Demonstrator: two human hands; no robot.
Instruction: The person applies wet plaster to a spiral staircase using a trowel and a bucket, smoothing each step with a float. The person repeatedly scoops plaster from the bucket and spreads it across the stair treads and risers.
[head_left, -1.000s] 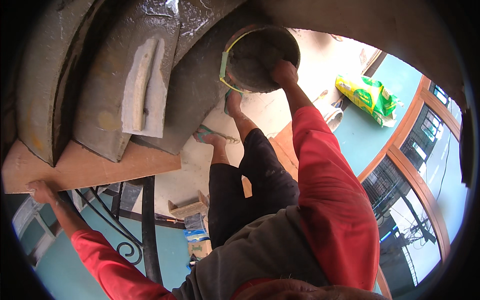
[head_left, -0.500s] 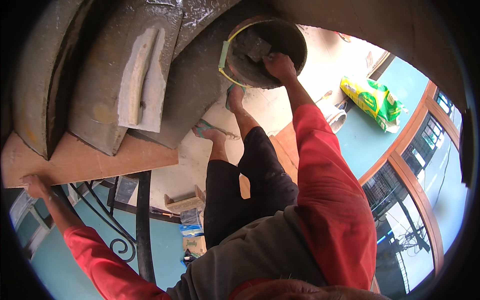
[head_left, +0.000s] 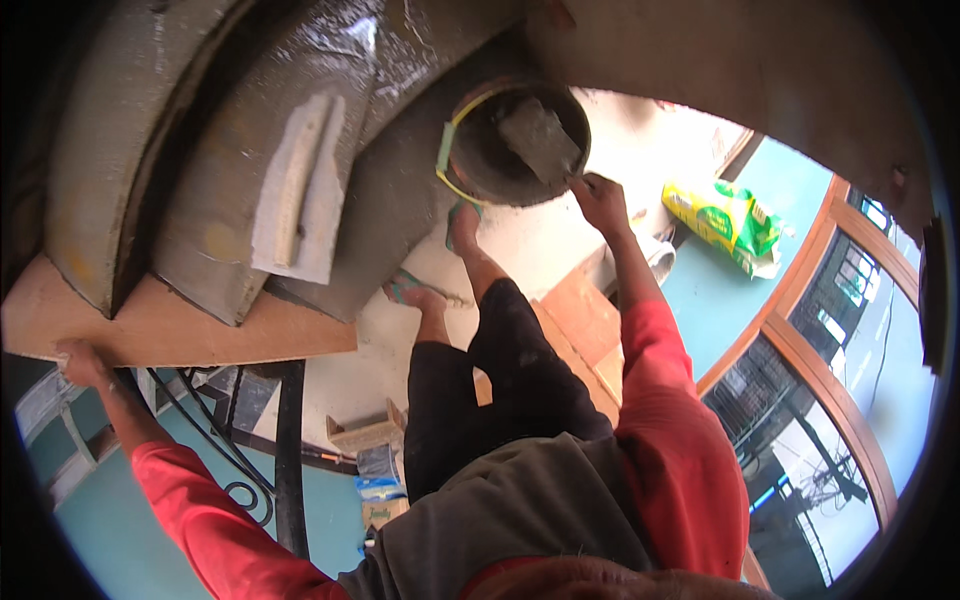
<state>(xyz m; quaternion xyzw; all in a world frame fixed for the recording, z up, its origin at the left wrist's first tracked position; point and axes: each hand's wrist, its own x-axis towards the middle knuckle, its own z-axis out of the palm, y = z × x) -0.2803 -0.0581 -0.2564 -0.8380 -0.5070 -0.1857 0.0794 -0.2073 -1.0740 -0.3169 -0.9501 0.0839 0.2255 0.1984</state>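
Note:
My right hand is closed on the handle of a trowel. Grey wet mortar covers the trowel's blade, which is over the mouth of a dark bucket with a yellow handle. At the left, my left hand grips the lower edge of a wooden board that runs along the front of the concrete steps. A plastering float with a long pale grip lies on one step, away from both hands.
Black metal railing with scrollwork stands below the board. A yellow and green bag lies at the right, near wood-framed windows. Brown boards and a small wooden piece are on the floor by my legs.
My right hand has come up out of the bucket toward its right rim, bringing the trowel with mortar into view. My left hand stays on the board. The view has shifted slightly.

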